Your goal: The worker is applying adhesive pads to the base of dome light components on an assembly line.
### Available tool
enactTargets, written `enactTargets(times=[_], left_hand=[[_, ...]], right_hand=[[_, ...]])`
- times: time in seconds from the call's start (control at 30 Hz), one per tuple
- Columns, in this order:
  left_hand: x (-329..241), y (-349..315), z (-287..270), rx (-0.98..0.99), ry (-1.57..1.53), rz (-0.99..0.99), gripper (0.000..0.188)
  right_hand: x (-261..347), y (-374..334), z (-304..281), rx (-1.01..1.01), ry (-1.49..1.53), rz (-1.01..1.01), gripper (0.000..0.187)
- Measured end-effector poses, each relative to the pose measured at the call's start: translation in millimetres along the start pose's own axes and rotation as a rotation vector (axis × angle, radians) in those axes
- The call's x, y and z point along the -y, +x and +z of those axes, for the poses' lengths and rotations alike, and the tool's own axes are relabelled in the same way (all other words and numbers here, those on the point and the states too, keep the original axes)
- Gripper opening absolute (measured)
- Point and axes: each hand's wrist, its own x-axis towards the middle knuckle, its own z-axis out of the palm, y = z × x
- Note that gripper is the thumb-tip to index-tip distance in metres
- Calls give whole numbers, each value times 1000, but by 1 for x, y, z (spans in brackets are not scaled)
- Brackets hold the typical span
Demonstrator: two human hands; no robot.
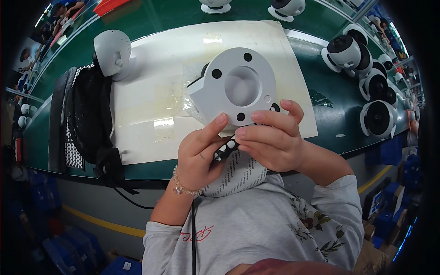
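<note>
Head view shows a white camera base [219,94] with round black pads over a cream sheet [146,103]. The left hand [198,149] grips a black-and-white dotted strip [224,149], index fingertip on the base's edge; the right hand [279,140], fingers curled, touches that edge. White cameras [379,118] stand rightward.

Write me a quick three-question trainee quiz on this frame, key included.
1. Fill in: the round pads on the rounded white plastic part with a circular hollow are coloured ____.
2. True or false: the left hand and right hand both touch that part.
3. Where is the cluster of white devices with round black faces, relative to the cream sheet? A left; B right; C underneath.

Key: 1 black; 2 true; 3 B.
</note>
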Motion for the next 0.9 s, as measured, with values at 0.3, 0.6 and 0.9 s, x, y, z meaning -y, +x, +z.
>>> enactTargets(times=[0.3,0.6,0.9], left_hand=[[0,1,0,-13,7,-8,30],[-3,-2,6,-92,-19,-120,29],[-2,0,3,-7,12,-54,25]], right_hand=[[2,-3,4,-55,-40,23,14],[-33,10,-31,25,111,461,7],[-24,16,-41,221,-85,371,10]])
